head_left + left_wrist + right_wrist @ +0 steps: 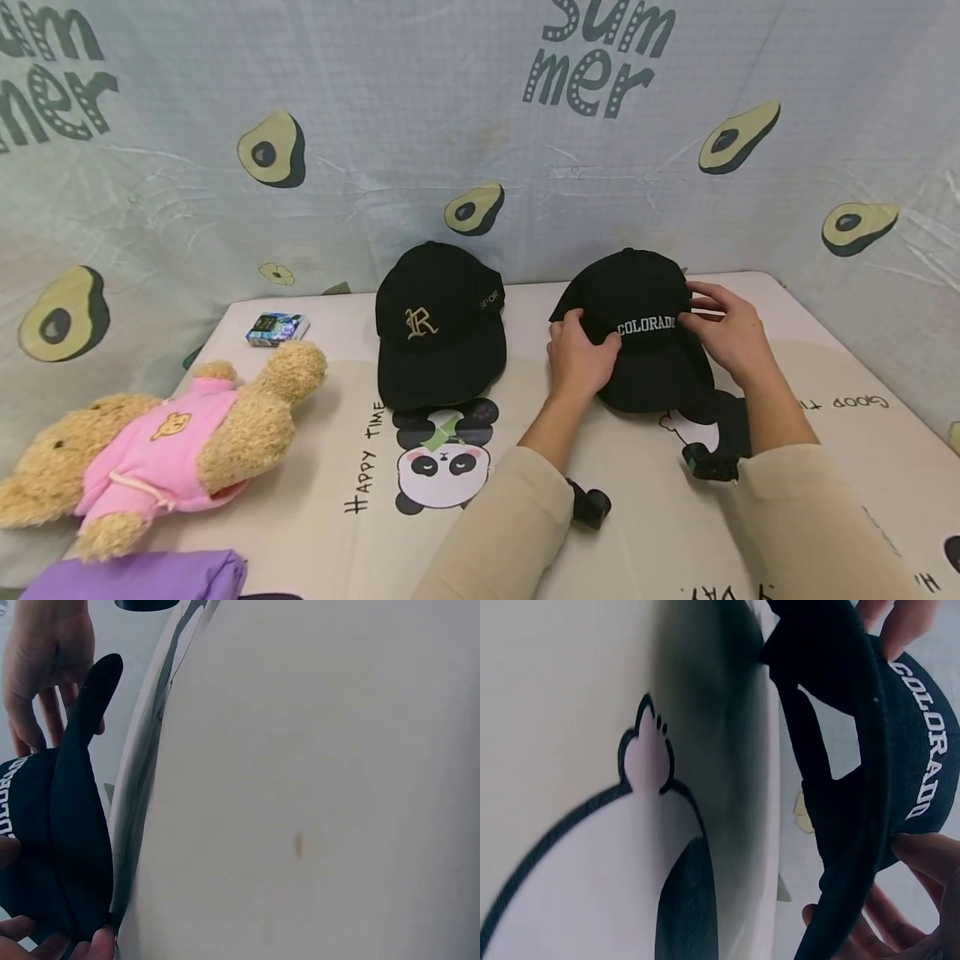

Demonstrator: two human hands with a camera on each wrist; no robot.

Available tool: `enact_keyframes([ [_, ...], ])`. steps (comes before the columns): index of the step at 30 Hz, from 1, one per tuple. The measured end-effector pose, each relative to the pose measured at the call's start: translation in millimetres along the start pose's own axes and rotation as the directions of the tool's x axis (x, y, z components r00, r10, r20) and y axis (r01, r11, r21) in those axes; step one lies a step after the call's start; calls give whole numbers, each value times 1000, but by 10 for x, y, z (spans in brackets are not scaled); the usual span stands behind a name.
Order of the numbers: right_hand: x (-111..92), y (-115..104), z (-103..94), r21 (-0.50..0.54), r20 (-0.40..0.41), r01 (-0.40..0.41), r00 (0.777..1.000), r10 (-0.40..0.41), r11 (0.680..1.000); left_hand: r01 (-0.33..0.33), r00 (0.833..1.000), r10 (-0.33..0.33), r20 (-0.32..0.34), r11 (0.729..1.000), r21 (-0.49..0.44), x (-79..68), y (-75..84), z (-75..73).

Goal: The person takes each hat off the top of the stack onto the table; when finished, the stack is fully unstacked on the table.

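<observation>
Both hands hold a black baseball cap [637, 287] with white COLORADO lettering, its brim toward me. My left hand [581, 354] grips its left side, thumb on the front near the lettering. On the opposite side, my right hand [731, 329] pinches the cap, its thumb at the end of the lettering and its fingers behind, as the right wrist view also shows. There the cap [922, 742] is tilted and its rear strap opening shows. To its left a second black cap [431, 292], with a gold letter R, sits on the table, brim forward.
A plush toy [161, 446] in a pink hoodie lies at the table's left, near a small blue patterned box [276, 329]. Folded purple cloth [142, 577] is at the lower left. A pale avocado-print curtain [375, 167] hangs behind the printed table cover [315, 467].
</observation>
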State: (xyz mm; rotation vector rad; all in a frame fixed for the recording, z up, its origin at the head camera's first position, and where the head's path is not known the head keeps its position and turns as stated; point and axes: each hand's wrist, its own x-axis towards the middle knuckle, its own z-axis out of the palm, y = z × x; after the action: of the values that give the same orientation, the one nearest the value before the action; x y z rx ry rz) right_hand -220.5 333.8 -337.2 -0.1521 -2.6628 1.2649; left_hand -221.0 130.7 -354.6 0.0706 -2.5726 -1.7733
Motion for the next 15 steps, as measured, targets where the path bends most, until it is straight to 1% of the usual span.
enact_keyframes([
  [7,16,66,-31,18,28,-10,1000,9,1000,-4,1000,4,0,1000,-12,16,3,59],
  [15,14,131,-70,20,27,-40,999,40,999,7,1000,-7,22,1000,-16,0,52,120],
])
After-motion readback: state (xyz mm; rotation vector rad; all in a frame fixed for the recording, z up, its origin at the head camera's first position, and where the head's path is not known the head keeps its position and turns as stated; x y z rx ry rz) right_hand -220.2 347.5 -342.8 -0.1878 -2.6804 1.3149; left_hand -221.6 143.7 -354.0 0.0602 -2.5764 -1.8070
